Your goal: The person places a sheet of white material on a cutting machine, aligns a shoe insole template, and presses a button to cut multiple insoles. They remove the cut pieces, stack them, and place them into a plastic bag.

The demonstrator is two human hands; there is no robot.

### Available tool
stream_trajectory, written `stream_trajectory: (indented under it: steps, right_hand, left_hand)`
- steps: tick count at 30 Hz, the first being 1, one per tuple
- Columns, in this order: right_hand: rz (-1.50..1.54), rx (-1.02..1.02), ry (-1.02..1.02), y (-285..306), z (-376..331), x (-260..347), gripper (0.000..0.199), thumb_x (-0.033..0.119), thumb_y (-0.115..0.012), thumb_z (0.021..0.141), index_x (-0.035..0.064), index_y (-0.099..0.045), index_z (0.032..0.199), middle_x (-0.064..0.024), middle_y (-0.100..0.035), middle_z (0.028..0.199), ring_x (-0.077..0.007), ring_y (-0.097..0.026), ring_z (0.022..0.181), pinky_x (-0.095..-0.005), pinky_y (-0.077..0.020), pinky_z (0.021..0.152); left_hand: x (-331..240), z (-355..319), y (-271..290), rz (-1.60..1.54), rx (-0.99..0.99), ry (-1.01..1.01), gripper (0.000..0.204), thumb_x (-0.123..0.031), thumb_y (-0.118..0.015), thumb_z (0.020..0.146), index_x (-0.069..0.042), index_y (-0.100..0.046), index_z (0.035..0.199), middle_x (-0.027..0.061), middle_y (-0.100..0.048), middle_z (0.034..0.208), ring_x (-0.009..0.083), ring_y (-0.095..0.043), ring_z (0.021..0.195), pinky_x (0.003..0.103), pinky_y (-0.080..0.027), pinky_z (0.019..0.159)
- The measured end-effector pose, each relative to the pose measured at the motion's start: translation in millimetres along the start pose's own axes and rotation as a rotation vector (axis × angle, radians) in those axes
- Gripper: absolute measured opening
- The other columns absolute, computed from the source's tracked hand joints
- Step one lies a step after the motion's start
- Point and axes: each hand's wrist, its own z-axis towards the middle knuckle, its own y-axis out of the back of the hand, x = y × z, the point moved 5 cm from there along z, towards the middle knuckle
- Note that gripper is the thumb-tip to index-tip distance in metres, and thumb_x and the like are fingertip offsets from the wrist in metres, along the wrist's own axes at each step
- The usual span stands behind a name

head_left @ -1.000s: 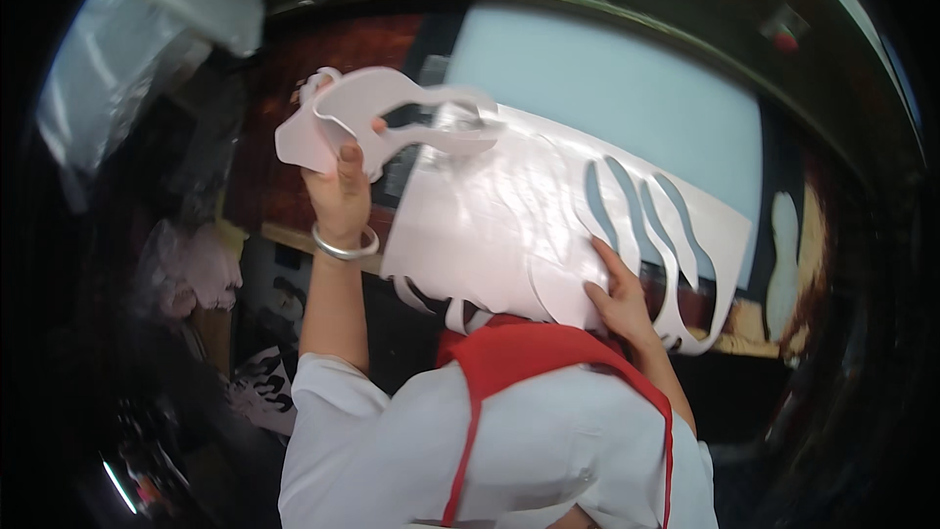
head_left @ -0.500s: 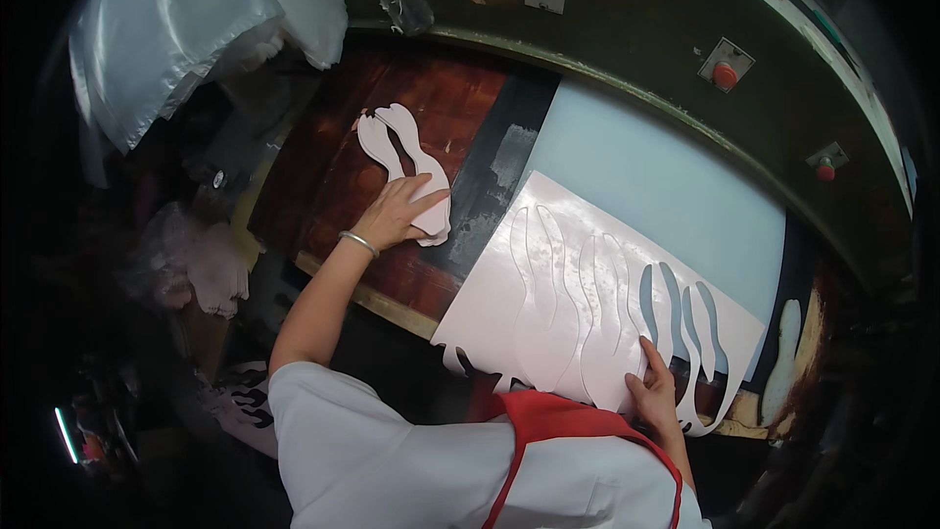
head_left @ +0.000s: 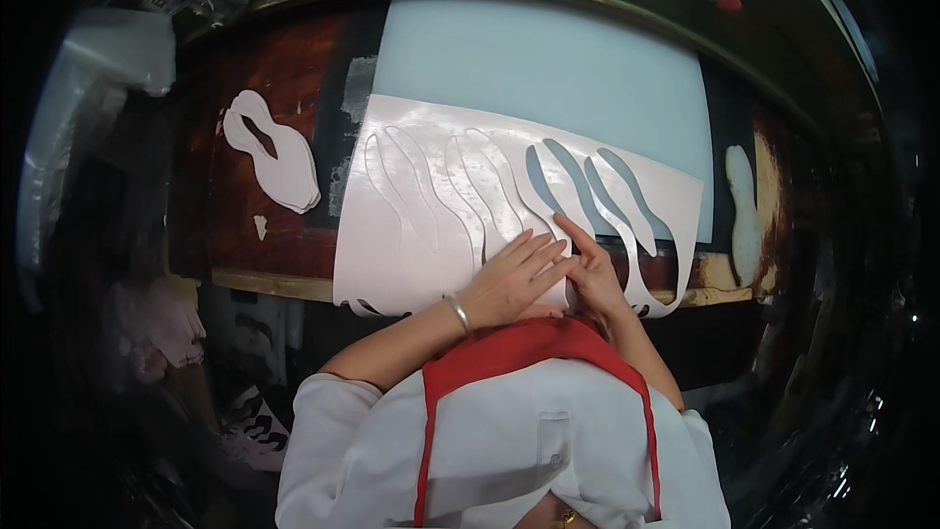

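The pink sheet (head_left: 441,225) lies lengthwise left to right; at its near edge, left hand (head_left: 511,282) loosely spread, right hand (head_left: 597,282) grip unclear.

Pink sheet (head_left: 436,211) smooth, v. glossy, plastic-like; cut pcs (head_left: 286,171) smooth, more matt; blue board (head_left: 548,69) smooth matt plastic, by looks; table (head_left: 284,69) worn wood w/ slight sheen; bangle (head_left: 456,314) shiny metal; apron (head_left: 529,341) & shirt (head_left: 499,431) matt cloth; film (head_left: 93,98) glossy plastic
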Motion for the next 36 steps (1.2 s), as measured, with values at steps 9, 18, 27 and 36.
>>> stream_trajectory:
  steps: [9, 18, 27, 36]
  right_hand:
    - [-0.892, -0.247, 0.743, -16.2, -43.1, 55.3, 0.044, -0.001, -0.063, 0.081, 0.0022, -0.056, 0.124, -0.0120, -0.063, 0.088, -0.0198, -0.061, 0.072, -0.0309, -0.0494, 0.063]
    - [-0.933, 0.176, 0.209, -73.1, -5.6, 16.8, 0.030, 0.017, -0.068, 0.084, 0.0048, -0.045, 0.099, -0.0182, -0.057, 0.073, -0.0341, -0.058, 0.063, -0.0417, -0.0454, 0.058]
    - [-1.233, 0.020, 1.082, -96.8, -26.8, 68.8, 0.062, 0.002, -0.071, 0.072, 0.0010, -0.046, 0.129, -0.0197, -0.060, 0.100, -0.0359, -0.060, 0.085, -0.0375, -0.0508, 0.071]
    - [-0.423, 0.435, -0.203, -112.7, 4.7, -21.2, 0.090, -0.012, -0.055, 0.081, 0.0176, -0.007, 0.152, -0.0083, -0.057, 0.088, -0.0127, -0.056, 0.076, -0.0279, -0.0493, 0.068]
  left_hand:
    - [22.9, -29.1, 326.0, 0.364, -1.546, 0.170, 0.043, -0.029, -0.043, 0.101, 0.009, -0.049, 0.120, 0.0268, -0.063, 0.098, 0.0330, -0.064, 0.082, 0.039, -0.054, 0.071]
    - [24.2, -59.9, 195.8, 0.086, -0.713, 0.265, 0.024, -0.004, -0.059, 0.087, 0.003, -0.056, 0.110, 0.0146, -0.065, 0.102, 0.0199, -0.064, 0.089, 0.036, -0.051, 0.083]
    - [-45.0, -138.3, 319.4, 1.215, -1.242, 0.267, 0.042, -0.026, -0.052, 0.097, 0.009, -0.046, 0.120, 0.0235, -0.058, 0.112, 0.0328, -0.064, 0.093, 0.039, -0.054, 0.084]
    - [-7.7, -106.7, 80.5, 0.226, -0.032, 0.151, 0.062, -0.035, -0.071, 0.072, -0.008, -0.053, 0.125, 0.0171, -0.052, 0.128, 0.0371, -0.049, 0.121, 0.050, -0.037, 0.104]
